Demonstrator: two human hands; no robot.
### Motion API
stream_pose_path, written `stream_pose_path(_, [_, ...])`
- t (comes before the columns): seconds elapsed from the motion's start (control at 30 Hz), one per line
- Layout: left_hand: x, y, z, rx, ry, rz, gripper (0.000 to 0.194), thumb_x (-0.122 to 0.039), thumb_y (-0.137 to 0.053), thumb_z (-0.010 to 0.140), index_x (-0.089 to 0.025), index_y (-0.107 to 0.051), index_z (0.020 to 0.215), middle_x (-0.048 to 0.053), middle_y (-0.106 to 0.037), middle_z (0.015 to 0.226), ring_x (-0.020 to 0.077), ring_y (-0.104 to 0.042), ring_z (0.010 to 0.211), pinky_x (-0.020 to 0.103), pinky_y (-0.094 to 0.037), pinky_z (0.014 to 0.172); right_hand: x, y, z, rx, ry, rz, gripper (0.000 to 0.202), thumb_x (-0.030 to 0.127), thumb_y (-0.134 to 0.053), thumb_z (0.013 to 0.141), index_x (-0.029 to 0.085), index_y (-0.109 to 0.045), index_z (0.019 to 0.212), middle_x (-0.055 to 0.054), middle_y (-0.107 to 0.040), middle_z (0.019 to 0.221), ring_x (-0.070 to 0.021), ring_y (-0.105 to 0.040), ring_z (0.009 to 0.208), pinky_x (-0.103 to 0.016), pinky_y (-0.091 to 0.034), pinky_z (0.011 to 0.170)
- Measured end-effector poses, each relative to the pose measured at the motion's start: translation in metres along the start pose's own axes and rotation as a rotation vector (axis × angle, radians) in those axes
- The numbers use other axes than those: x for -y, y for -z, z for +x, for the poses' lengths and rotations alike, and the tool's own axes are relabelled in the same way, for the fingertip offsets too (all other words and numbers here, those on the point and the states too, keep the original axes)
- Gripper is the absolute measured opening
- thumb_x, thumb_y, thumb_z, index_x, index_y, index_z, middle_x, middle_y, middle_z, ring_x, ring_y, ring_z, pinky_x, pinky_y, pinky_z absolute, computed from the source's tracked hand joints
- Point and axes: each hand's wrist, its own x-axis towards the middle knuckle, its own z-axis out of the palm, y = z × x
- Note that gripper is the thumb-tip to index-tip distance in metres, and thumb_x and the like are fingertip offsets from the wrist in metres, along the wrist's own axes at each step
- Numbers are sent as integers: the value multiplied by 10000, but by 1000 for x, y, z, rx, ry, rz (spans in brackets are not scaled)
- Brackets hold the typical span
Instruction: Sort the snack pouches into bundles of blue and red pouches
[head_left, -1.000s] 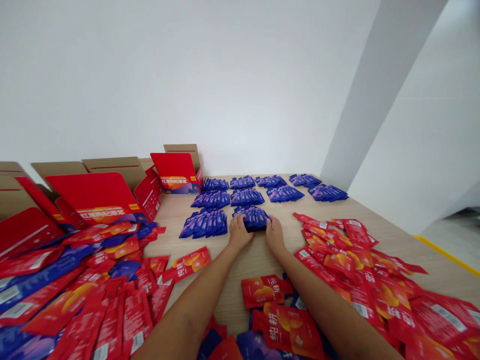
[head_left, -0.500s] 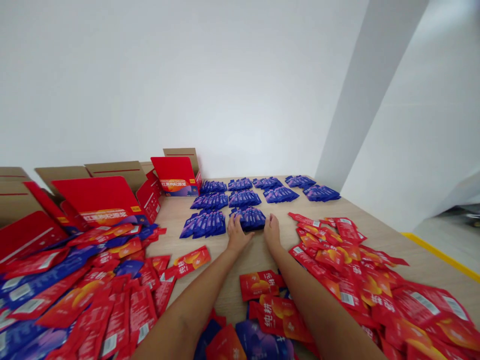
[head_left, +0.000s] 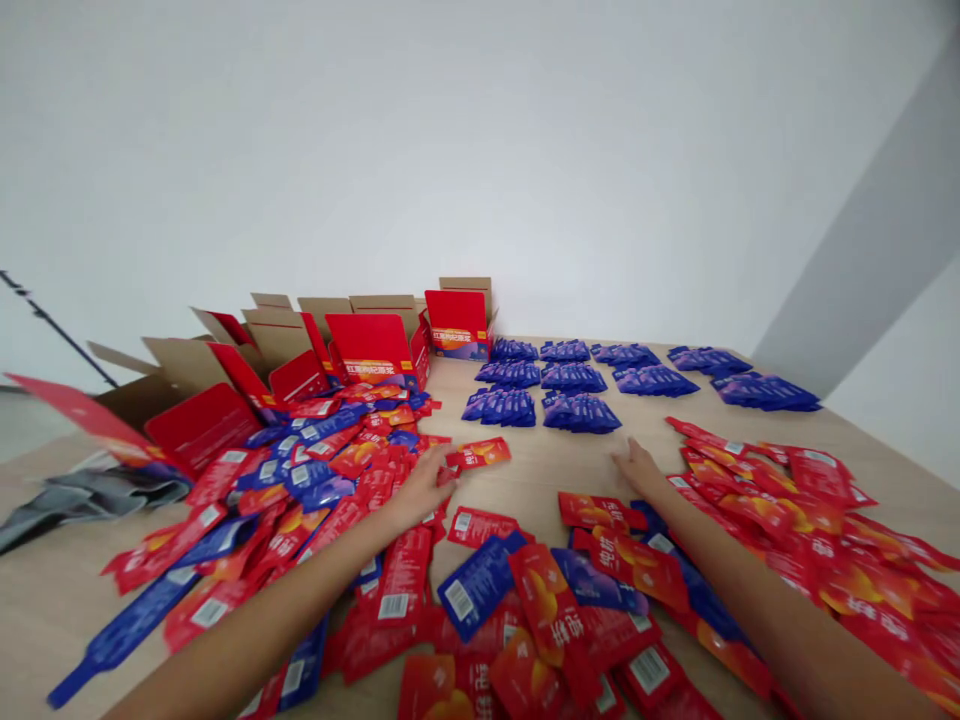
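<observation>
Pulling away from the blue bundle [head_left: 581, 412], the person in the head view has moved both hands well apart; half a second ago they stood on either side of it. It now lies untouched, beyond and left of the right grip [head_left: 636, 465], beyond and right of the left grip [head_left: 424, 487], which suggests that arranging it is finished for the moment. The left grip has swung over to the edge of the mixed pile [head_left: 334, 455] and sits right beside a loose red sachet [head_left: 480, 453]; its thumb and fingers are parted, but whether it has taken hold of any sachet is unclear. The right grip is released, nothing visible in it, just above the table [head_left: 525, 465]. The blue bundle looks neat: several purple-blue sachets fanned flat, overlapping, with pale lettering and narrow tops pointing away from the hands. More fanned bundles [head_left: 574, 377] stand in rows beyond both grips. The red sachet lies flat, face up, with orange fruit and white characters. Red sachets [head_left: 795, 500] spread to the right of the right grip, others mixed with blue [head_left: 540, 610] lie nearer the wearer, between the forearms, and red cartons [head_left: 367, 345] with raised flaps stand beyond and left of the left grip.
</observation>
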Motion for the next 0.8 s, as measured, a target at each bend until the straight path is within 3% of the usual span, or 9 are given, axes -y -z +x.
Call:
stream_pose_path(0.1, [40, 57, -2, -170, 123, 327, 486, -287, -500, 764, -131, -491, 1224, 163, -508, 1296, 297, -440, 1232, 477, -328, 1036, 11, 11, -46, 57, 75, -4, 518, 327, -447, 755, 118, -527, 1222, -179, -603, 1198, -306, -526, 1168, -486, -376, 1012])
stream_pose_path(0.2, [70, 103, 2, -312, 335, 668, 518, -274, -474, 782, -98, -446, 1268, 207, -429, 1360, 339, -372, 1273, 505, -298, 1025, 33, 22, -110, 110, 275, 6, 474, 361, -414, 824, 150, -517, 1236, -162, -572, 1248, -280, -508, 1186, -484, -383, 1011])
stream_pose_path(0.33, [91, 133, 10, -264, 711, 789, 592, -399, -439, 821, -20, -431, 1277, 304, -466, 1284, 438, -422, 1194, 561, -347, 921, 74, 36, -189, 126, 382, -47, 475, 347, -411, 870, 202, -437, 1321, -125, -484, 1352, -254, -417, 1273, -475, -373, 1027])
stream_pose_path(0.4, [92, 134, 14, -211, 709, 796, 612, -432, -430, 823, -19, -440, 1274, 307, -506, 1235, 447, -467, 1142, 563, -362, 890, 91, 41, -213, 165, 402, -101, 481, 339, -409, 881, 203, -416, 1343, -114, -439, 1395, -247, -376, 1302, -459, -361, 1041])
stream_pose_path(0.5, [86, 124, 14, -141, 560, 879, 492, -321, -387, 839, -58, -503, 1238, 275, -542, 1198, 428, -503, 1103, 563, -371, 870, 103, 45, -227, 207, 408, -189, 462, 339, -398, 892, 196, -441, 1330, -121, -463, 1378, -264, -409, 1274, -476, -366, 1024])
stream_pose_path(0.7, [52, 104, 10, 19, 247, 947, 377, -194, -360, 827, -89, -622, 1076, 205, -645, 1037, 353, -589, 1003, 477, -408, 862, 98, 56, -217, 281, 425, -295, 498, 110, -361, 816, 155, -487, 1296, -127, -501, 1348, -262, -426, 1254, -505, -284, 1050])
stream_pose_path(0.8, [22, 83, 8, 2, 142, 782, 315, -236, -419, 816, -128, -618, 1034, 149, -669, 1012, 309, -588, 1025, 407, -409, 899, 98, 63, -206, 330, 394, -283, 546, 87, -405, 751, 161, -502, 1284, -118, -537, 1307, -252, -457, 1213, -475, -305, 1033])
